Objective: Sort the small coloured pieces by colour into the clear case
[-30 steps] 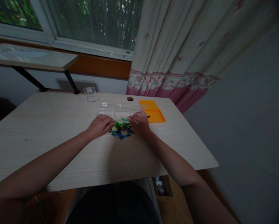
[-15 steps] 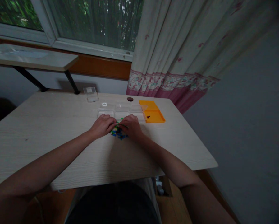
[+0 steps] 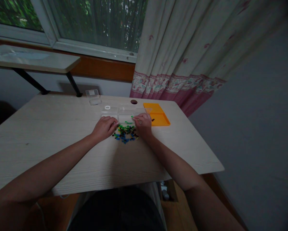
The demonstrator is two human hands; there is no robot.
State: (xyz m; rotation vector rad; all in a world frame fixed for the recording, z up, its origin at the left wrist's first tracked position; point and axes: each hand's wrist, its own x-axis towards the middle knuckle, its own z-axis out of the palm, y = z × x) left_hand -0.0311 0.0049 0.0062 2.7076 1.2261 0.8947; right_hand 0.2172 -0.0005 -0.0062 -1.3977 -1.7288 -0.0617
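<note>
A loose pile of small plastic pieces, green, blue, black and some yellow, lies on the table between my hands. My right hand pinches a small green piece over the clear boxes behind the pile. My left hand rests at the pile's left edge, its fingers curled together; whatever is at its fingertips is too small to make out. Open clear plastic boxes stand in a row just beyond the hands. A few green bits show at the near edge of the middle one.
On the right lies an open orange box with a small dark piece in it. Farther back are a small open clear case and a round hole in the table. A raised shelf stands at the left rear.
My right hand has moved from the pile to the right and away from me, lifting a green piece. My left hand has shifted slightly left. More of the pile is uncovered.
</note>
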